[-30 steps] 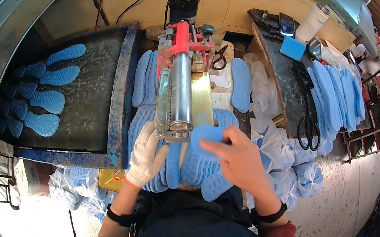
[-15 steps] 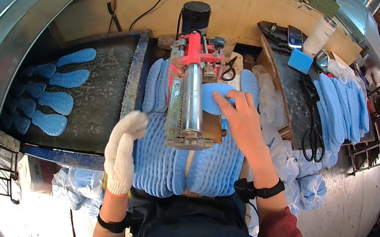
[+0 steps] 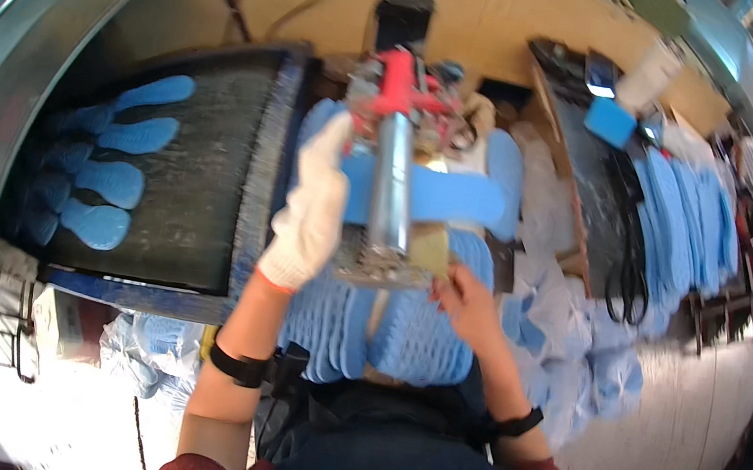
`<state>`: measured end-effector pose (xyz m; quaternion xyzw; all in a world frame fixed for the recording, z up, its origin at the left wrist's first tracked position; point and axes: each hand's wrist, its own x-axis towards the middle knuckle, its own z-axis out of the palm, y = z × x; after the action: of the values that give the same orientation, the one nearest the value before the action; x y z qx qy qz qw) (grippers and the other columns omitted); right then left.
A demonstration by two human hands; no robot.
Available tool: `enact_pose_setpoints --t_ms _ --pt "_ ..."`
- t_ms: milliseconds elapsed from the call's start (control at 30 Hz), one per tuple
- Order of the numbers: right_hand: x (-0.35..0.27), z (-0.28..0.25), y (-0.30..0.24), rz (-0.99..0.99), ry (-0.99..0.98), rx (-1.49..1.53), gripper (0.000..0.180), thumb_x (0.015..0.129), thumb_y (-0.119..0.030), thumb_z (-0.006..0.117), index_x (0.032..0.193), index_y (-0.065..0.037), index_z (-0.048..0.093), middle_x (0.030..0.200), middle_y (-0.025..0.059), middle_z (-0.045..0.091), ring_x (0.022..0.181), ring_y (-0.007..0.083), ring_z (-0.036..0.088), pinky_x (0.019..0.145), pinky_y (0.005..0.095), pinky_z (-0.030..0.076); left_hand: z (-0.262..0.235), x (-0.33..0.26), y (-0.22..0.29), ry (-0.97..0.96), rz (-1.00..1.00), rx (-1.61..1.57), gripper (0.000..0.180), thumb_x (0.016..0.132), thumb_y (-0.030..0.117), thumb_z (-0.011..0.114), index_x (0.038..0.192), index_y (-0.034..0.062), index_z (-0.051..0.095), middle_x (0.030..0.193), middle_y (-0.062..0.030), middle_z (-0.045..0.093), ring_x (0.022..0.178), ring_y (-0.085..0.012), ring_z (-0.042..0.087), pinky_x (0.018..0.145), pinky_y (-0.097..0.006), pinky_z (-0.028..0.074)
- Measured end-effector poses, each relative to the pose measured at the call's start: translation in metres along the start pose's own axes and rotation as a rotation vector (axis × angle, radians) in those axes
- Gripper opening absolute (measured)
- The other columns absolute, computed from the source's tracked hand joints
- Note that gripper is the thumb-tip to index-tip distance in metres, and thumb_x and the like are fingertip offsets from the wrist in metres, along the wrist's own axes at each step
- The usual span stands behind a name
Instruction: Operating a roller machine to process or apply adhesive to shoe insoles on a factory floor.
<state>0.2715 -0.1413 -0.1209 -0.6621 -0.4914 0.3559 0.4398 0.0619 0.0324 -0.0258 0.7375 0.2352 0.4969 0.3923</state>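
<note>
A flat blue shoe insole (image 3: 459, 197) lies crosswise under the shiny metal roller (image 3: 392, 193) of a small press machine with red parts (image 3: 402, 89). My left hand (image 3: 309, 208), in a white knitted glove, is at the insole's left end, beside the roller; blur hides whether its fingers grip. My bare right hand (image 3: 473, 315) is at the machine's lower right corner, just below a yellowish plate (image 3: 430, 247). Its fingers are curled together there, and what they hold, if anything, is hidden. Rows of upright blue insoles (image 3: 424, 339) stand below the machine, near my lap.
On the left, a dark conveyor belt (image 3: 206, 175) carries several blue insoles (image 3: 109, 180). To the right, a dark side table (image 3: 572, 184) holds black scissors (image 3: 627, 289), a blue box (image 3: 610, 122), a bottle (image 3: 652, 74) and stacked insoles (image 3: 676, 222). Plastic bags (image 3: 594, 374) sit below it.
My left hand has moved up and right to the roller's left side. My right hand has left the insole and dropped to the machine's lower corner. The insole now extends on both sides of the roller.
</note>
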Motion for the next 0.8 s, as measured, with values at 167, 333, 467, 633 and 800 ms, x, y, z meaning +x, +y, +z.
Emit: enact_pose_setpoints --t_ms 167,333,467,633,800 --pt "0.024 0.067 0.009 -0.179 -0.245 -0.248 0.025 0.094 -0.018 0.059 0.114 -0.006 0.067 0.112 0.0198 0.068 0.106 0.0416 0.061 0.093 0.0455 0.047 -0.011 -0.022 -0.04 0.015 0.134 0.5 0.05 0.094 0.009 0.042 0.143 -0.0022 0.04 0.149 -0.0278 0.034 0.134 -0.0446 0.035 0.115 -0.048 0.029" --pt "0.043 0.104 0.043 -0.368 -0.011 -0.487 0.051 0.089 -0.037 0.069 0.117 0.005 0.062 0.116 0.0275 0.064 0.114 0.0443 0.057 0.099 0.05 0.042 -0.015 -0.041 -0.071 -0.13 -0.086 0.128 0.052 0.107 0.026 0.035 0.153 0.0061 0.023 0.162 -0.0203 0.018 0.148 -0.0408 0.02 0.12 -0.044 0.02" --pt "0.053 0.097 0.068 -0.212 -0.082 -0.519 0.051 0.084 -0.031 0.071 0.118 0.007 0.061 0.113 0.0286 0.065 0.112 0.0437 0.059 0.096 0.0479 0.045 -0.031 -0.053 -0.053 -0.141 -0.284 -0.081 0.057 0.108 0.037 0.029 0.154 0.0033 0.024 0.162 -0.0176 0.021 0.149 -0.0307 0.022 0.121 -0.039 0.017" --pt "0.042 0.045 0.051 -0.234 -0.009 -0.395 0.046 0.085 -0.01 0.058 0.13 0.0 0.057 0.118 0.0246 0.064 0.108 0.0456 0.058 0.096 0.0475 0.044 -0.059 -0.062 -0.012 -0.2 -0.382 -0.292 0.062 0.108 0.041 0.028 0.152 -0.0017 0.028 0.158 -0.015 0.031 0.147 -0.0219 0.027 0.12 -0.033 0.019" --pt "0.025 -0.009 0.013 0.161 0.15 -0.134 0.046 0.086 -0.006 0.055 0.132 -0.002 0.053 0.105 0.0222 0.063 0.1 0.042 0.061 0.091 0.0463 0.047 -0.067 -0.094 0.015 -0.065 -0.834 -0.672 0.059 0.107 0.042 0.034 0.147 -0.0013 0.038 0.144 -0.0107 0.049 0.131 -0.0191 0.047 0.112 -0.031 0.035"
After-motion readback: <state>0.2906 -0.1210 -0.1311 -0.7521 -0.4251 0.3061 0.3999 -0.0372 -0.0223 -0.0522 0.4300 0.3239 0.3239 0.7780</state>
